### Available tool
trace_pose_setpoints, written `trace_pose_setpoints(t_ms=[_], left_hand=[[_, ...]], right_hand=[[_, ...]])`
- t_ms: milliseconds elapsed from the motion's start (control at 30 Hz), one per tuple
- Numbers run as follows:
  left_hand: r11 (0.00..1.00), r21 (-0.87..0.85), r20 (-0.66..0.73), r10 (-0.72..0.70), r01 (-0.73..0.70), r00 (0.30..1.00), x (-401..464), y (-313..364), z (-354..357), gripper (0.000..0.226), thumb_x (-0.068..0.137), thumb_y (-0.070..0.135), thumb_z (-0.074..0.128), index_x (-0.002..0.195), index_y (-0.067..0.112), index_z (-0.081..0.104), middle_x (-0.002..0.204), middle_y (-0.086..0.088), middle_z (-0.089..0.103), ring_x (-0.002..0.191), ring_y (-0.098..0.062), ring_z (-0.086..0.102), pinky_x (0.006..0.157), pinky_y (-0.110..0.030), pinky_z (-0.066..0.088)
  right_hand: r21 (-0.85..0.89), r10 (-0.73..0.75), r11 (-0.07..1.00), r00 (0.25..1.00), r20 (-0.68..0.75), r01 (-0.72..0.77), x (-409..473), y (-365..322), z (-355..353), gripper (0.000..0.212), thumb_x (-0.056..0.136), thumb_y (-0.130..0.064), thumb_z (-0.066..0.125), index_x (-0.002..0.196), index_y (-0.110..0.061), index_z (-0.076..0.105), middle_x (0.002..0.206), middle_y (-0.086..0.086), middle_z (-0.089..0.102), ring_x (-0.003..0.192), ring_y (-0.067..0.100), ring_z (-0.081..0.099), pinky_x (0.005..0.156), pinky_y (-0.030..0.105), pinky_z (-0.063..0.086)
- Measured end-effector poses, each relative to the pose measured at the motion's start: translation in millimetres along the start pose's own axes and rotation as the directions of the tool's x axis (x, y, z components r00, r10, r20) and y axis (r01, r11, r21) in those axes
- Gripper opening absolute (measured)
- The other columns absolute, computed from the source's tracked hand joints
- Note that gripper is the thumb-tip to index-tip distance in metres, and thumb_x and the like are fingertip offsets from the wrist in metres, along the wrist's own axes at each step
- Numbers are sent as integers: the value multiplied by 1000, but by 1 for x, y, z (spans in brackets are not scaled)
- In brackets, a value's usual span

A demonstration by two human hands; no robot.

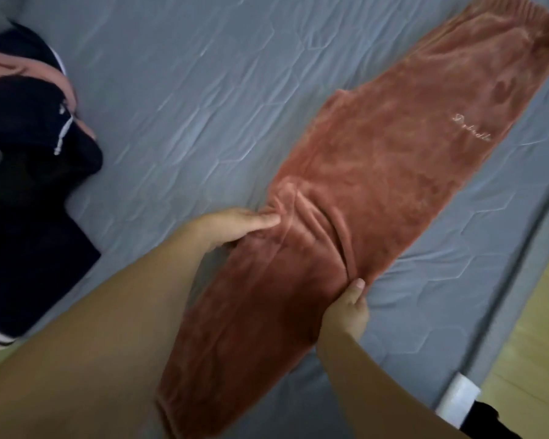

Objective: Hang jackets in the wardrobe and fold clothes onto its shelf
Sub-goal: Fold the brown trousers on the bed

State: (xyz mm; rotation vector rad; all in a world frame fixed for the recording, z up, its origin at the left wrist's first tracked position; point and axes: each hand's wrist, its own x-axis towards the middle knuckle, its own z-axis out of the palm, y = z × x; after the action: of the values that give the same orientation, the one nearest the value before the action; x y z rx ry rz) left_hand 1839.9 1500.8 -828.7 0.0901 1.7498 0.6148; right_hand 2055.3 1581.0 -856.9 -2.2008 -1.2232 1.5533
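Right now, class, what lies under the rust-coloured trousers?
The grey quilted mattress shows all round the rust-coloured trousers, which lie flat on it. Anything beneath the cloth itself is covered. Both hands, left hand and right hand, grip its edges.

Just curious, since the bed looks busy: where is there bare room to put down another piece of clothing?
The widest bare stretch of grey mattress lies between the dark clothes pile and the rust trousers. A narrower strip runs between the trousers and the bed's right edge. The left edge is crowded.

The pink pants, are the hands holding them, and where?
Yes. The left hand and right hand pinch the pink pants at opposite edges, partway along the legs.
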Motion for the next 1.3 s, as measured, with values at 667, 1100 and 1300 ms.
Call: trace_pose_setpoints(t_ms=[667, 1100, 1300], left_hand=[[972, 113, -24, -206, 207, 978, -112, -182, -14, 24, 78, 16, 66, 98, 4, 64, 91, -18, 69, 80, -36, 68, 71, -42, 57], [959, -275, 1, -75, 73, 997, -105, 153, 13, 23, 72, 2, 35, 59, 5, 54, 53, -8, 50, 34, -18, 47, 39, -15, 43], [976, 55, -122, 216, -211, 969, -26, 273, 50, 58, 47, 2, 50, 104, 3, 61, 97, -22, 64, 88, -33, 61, 75, -35, 44]], right_hand=[[-411, 639, 761, 466, 613, -503, -120, 83, -11, 24, 84, 8, 35, 93, 6, 57, 55, 13, 62, 46, 24, 62, 57, 38, 58], [121, 366, 821, 678, 637, -558, -29, -143, -60, 33, 99, -13, 34, 112, -4, 63, 101, 20, 69, 87, 33, 64, 73, 45, 58], [-114, 152, 988, 729, 667, -102, 69, -237, -88, 27, 86, 3, 62, 110, -10, 65, 73, 3, 67, 60, 14, 62, 49, 21, 52]])
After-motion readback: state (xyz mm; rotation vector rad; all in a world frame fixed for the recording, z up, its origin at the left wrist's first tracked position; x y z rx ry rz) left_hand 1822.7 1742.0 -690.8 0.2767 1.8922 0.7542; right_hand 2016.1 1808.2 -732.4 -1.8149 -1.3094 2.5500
